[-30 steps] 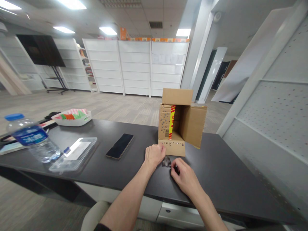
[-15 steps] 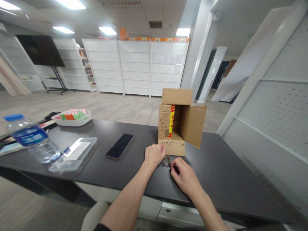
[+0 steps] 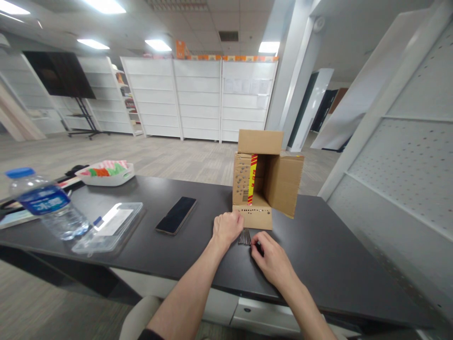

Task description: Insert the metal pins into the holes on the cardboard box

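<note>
Several thin, dark metal pieces, like nails or screws, lie side by side on the black desk just in front of a cardboard box. My left hand is closed at the left end of this row, by the near left corner of the box's lower flap. Whatever its fingers hold, if anything, is hidden. On the row's right end rest the curled fingertips of my right hand, thumb and forefinger close together. I cannot make out whether a piece is pinched there. Holes line the lower flap, and more dot the box's left front flap.
A phone lies left of my hands. Farther left are a clear plastic case, a water bottle and a white basket with colourful contents. The box's right flap sticks out over the desk. A perforated panel borders the right side.
</note>
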{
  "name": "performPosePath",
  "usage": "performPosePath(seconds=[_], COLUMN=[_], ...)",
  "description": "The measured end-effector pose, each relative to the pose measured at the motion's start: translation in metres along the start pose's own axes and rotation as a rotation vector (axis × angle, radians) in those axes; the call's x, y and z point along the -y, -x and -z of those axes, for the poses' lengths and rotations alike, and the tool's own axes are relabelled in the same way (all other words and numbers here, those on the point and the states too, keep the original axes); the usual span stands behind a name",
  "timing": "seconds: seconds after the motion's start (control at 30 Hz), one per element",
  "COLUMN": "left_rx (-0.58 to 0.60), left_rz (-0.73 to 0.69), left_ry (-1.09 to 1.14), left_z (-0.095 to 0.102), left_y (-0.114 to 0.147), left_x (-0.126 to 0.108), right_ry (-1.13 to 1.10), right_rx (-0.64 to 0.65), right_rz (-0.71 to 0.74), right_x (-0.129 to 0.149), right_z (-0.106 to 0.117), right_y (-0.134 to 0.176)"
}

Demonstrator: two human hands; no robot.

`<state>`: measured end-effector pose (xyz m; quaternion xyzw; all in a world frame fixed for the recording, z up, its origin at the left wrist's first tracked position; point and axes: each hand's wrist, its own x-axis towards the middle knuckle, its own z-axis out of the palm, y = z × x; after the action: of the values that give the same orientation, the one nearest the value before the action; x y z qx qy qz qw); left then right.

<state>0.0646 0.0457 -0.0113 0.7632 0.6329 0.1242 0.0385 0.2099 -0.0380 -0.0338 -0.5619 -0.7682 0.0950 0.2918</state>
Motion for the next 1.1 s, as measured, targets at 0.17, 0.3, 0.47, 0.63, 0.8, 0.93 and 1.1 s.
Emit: performPosePath(seconds=[0.17,0.3,0.47,0.63,0.8,0.93,1.1], left_rx=[0.009,-0.002,-0.024,-0.024,-0.022,-0.018,-0.006], left_rz=[0.006,0.005,-0.008,-0.009,-0.008,-0.007,0.003], left_ry=[0.016,-0.001,-0.01,-0.006,-0.007,-0.005,-0.001], left_z=[0.0,-0.001,-0.003,-0.003,-0.003,-0.003,-0.002], left_y=[0.0,-0.001,-0.002,-0.002,-0.002,-0.002,-0.001], left_x=[0.0,0.0,0.0,0.001,0.0,0.0,0.0], right_ry=[-0.005,-0.01,-0.036,-0.134,-0.213,-0.158,-0.091], right_rx=[-0.006,-0.011,0.001,-0.014,-0.059,-0.039,-0.091], right_rz=[-0.005,-0.004,-0.013,-0.042,-0.039,-0.02,-0.006], right_x=[0.0,0.0,0.0,-0.002,-0.006,-0.004,-0.008], right_z=[0.001,0.0,0.0,0.001,0.003,0.011,0.017], right_y=[0.0,-0.001,-0.001,-0.002,-0.008,-0.016,-0.033])
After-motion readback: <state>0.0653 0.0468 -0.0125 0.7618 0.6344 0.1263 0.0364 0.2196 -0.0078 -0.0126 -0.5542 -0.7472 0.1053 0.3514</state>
